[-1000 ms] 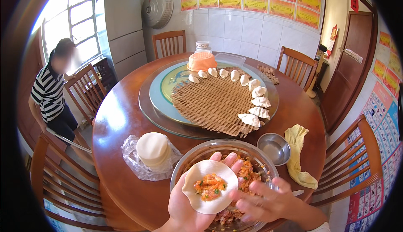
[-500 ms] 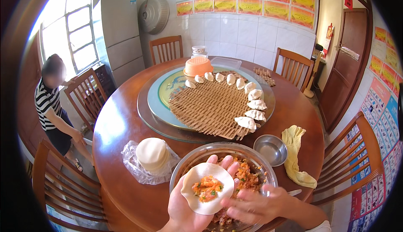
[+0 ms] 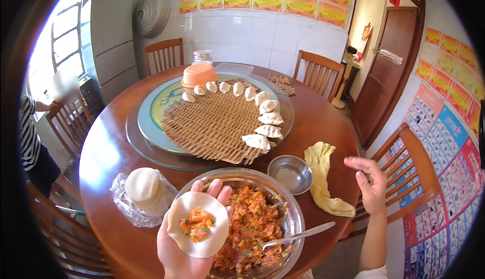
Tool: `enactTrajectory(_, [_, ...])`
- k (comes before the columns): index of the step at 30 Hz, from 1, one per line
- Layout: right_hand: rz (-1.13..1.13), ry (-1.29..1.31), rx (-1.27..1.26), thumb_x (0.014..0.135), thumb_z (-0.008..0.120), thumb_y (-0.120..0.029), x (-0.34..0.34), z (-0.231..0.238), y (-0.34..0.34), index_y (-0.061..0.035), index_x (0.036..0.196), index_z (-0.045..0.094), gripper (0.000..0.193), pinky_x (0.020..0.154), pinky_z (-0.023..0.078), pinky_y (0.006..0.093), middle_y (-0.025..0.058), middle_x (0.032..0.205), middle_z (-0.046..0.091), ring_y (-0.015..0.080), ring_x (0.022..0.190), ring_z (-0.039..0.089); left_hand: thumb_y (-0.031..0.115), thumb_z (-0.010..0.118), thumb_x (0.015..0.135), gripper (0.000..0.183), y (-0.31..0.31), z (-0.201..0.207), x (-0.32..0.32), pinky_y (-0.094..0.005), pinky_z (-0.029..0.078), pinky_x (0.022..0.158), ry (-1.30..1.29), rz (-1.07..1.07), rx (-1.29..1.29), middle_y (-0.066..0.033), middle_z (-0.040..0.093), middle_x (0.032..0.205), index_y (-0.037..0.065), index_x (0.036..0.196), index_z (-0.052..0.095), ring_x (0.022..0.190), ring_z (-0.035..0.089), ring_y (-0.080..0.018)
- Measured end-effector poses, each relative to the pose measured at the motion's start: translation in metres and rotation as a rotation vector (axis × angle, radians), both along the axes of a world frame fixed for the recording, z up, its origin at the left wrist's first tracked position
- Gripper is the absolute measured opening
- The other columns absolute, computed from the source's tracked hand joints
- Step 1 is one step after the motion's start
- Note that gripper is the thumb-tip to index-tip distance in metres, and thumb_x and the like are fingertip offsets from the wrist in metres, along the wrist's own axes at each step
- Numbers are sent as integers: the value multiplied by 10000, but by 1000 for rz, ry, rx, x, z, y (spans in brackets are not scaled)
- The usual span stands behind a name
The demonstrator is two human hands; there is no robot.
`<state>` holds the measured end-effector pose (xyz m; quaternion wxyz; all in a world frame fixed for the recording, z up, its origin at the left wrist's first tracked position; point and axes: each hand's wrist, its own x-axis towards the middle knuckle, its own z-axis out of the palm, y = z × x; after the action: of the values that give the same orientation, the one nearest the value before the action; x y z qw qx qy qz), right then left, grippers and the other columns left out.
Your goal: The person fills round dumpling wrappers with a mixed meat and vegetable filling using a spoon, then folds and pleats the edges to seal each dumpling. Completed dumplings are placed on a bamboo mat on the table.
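On the upturned palm of my left hand (image 3: 174,253) rests a round dumpling wrapper (image 3: 217,234), with a mound of orange filling (image 3: 198,223) flecked with green at its centre. That hand hangs over the left side of a large metal mixing bowl (image 3: 298,221) holding more filling (image 3: 257,211). A metal spoon (image 3: 305,232) leans on the bowl's right rim, its head in the filling. My right hand (image 3: 373,184) is raised to the right of a yellow cloth (image 3: 321,178), empty, its fingers apart.
Left of the bowl, a stack of wrappers (image 3: 144,188) sits on plastic. A small metal bowl (image 3: 290,174) stands beside the cloth. On the turntable, several dumplings (image 3: 270,118) line the woven tray (image 3: 212,122), near an orange basket (image 3: 198,75). A person (image 3: 33,132) stands at far left.
My right hand has moved from over the mixing bowl up and to the right. The spoon now shows in the bowl. The view has swung right; the wrapper stays on my left palm.
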<state>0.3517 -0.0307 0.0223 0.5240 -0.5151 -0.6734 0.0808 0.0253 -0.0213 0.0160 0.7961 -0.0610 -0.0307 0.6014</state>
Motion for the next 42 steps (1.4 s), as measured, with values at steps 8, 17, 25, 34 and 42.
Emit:
enactTrajectory(8, [-147,-431,-176,601,683,98,26,-106,-19,-13,949,631,369,652,438,382,110,724,508,278,720,500,205,293,957,422,1,-4,9,-535,333,1015,35,-29,-63,-284,321,1354,-38,1299,337,1275,297,-437])
enactTrajectory(17, [-121,-231,-93,589,668,96,25,-113,-3,-38,749,646,210,595,416,328,65,628,488,237,631,489,207,287,955,418,4,-7,10,-510,354,1008,143,-34,49,-277,340,1347,-43,1283,356,1269,316,-415])
enactTrajectory(25, [-148,-439,-206,545,803,-109,15,-67,1,-55,961,624,456,803,412,337,47,853,613,222,820,549,238,299,949,438,5,-11,13,-504,317,1034,160,-66,40,-267,360,1343,-41,1279,373,1287,297,-405])
enactTrajectory(34, [200,-745,448,771,655,-220,-108,-17,-20,-201,959,617,192,847,398,328,-32,1071,589,157,1008,533,239,279,930,488,-8,5,23,-456,314,1039,264,-248,-21,-248,329,1374,-60,1312,327,1284,324,-367])
enactTrajectory(42, [249,-624,812,825,608,-245,-137,-14,-8,-127,1004,622,215,902,370,383,34,994,624,199,1006,567,249,281,954,498,-13,16,23,-433,231,1099,360,-260,-10,-215,296,1412,-60,1344,293,1310,287,-349])
